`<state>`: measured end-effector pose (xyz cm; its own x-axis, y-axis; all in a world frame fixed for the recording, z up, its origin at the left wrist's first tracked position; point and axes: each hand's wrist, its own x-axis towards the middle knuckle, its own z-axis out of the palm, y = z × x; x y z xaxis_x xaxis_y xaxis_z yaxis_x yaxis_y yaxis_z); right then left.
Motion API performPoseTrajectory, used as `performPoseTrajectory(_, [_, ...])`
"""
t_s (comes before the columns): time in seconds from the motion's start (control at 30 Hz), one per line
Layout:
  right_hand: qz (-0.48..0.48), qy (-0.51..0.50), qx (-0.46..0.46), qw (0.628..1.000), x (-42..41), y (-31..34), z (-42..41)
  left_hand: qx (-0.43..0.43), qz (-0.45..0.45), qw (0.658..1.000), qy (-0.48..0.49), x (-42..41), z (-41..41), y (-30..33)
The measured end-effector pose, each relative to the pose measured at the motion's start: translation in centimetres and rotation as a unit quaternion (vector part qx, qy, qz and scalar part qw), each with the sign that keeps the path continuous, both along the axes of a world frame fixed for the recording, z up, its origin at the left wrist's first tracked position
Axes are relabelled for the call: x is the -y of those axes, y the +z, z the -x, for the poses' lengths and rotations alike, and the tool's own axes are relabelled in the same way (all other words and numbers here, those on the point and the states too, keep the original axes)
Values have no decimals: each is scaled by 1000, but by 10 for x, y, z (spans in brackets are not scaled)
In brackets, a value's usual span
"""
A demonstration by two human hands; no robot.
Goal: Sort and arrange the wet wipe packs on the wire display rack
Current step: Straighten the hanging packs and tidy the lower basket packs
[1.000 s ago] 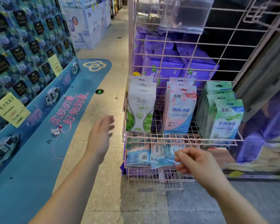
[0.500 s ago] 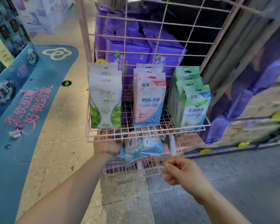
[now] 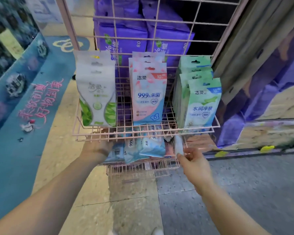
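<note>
A pink wire rack (image 3: 143, 133) holds three upright rows on its upper shelf: white-and-green packs (image 3: 97, 99) on the left, pink-and-blue packs (image 3: 148, 99) in the middle, green packs (image 3: 202, 106) on the right. In the lower basket, several blue packs (image 3: 151, 146) lie jumbled. My left hand (image 3: 97, 148) reaches under the upper shelf onto that pile, its fingers hidden behind the wires. My right hand (image 3: 193, 161) pinches the lower end of a pale pack (image 3: 178, 143) standing on edge at the basket's right side.
Large purple packs (image 3: 126, 39) are stacked behind the rack's wire back. A blue floor display with pink lettering (image 3: 15, 133) runs along the left. Purple-wrapped goods (image 3: 261, 107) stand at the right. Tiled floor lies in front of the rack.
My left hand went from open air down under the upper shelf into the lower basket. My right hand let the blue pack go, drew back, then moved up to the on-edge pack.
</note>
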<state>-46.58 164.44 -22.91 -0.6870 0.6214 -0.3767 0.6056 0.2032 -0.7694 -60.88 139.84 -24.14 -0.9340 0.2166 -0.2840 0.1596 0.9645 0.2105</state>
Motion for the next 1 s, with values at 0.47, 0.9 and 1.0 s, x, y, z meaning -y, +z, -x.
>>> performPoseTrajectory(0.47, [-51, 74, 57, 994, -31, -23, 32, 97, -395, 908, 102, -15, -104, 35])
performPoseTrajectory(0.9, [371, -12, -78, 925, -65, 70, -84, 393, -518, 744, 156, -60, -129, 33])
performPoseTrajectory(1.0, [431, -22, -106, 896, -52, 80, -84, 376, -526, 746, 158, -54, -130, 44])
